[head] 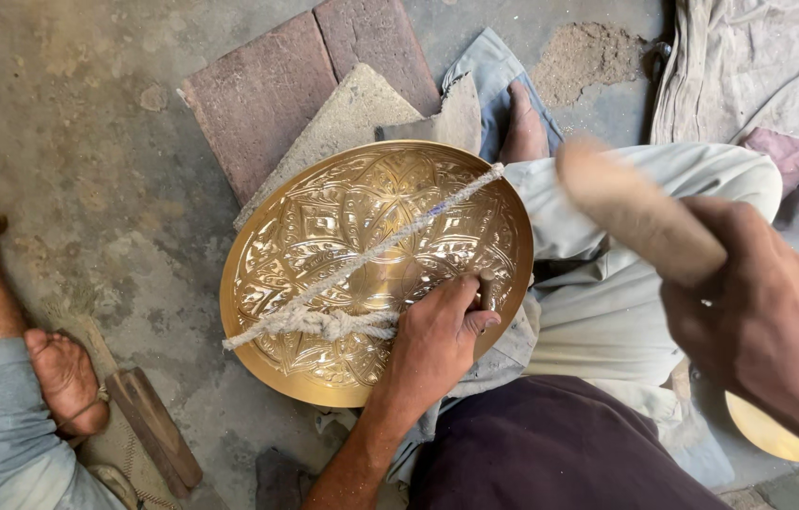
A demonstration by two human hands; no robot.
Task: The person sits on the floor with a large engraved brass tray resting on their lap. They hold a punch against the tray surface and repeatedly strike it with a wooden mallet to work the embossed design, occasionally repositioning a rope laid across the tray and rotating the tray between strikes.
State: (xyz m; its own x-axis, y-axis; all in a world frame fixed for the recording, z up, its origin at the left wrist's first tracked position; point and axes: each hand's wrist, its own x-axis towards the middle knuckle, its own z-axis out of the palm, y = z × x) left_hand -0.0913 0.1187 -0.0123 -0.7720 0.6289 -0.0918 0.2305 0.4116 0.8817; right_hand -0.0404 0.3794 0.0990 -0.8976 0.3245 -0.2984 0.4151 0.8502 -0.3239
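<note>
The left hand (437, 335) presses fingers together on the round engraved brass tray's (324, 203) lower rim, pinning the frayed rope (361, 255) crossing it taut, while the right hand (758, 302), right of the tray, grips a blurred wooden handle (635, 212).

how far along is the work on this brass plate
Done: the brass plate already shows its full engraved pattern and shines. In hand: the left hand pins the plate and a rope across it, while the right hand holds a wooden stick raised, blurred. What remains cannot be judged here.
</note>
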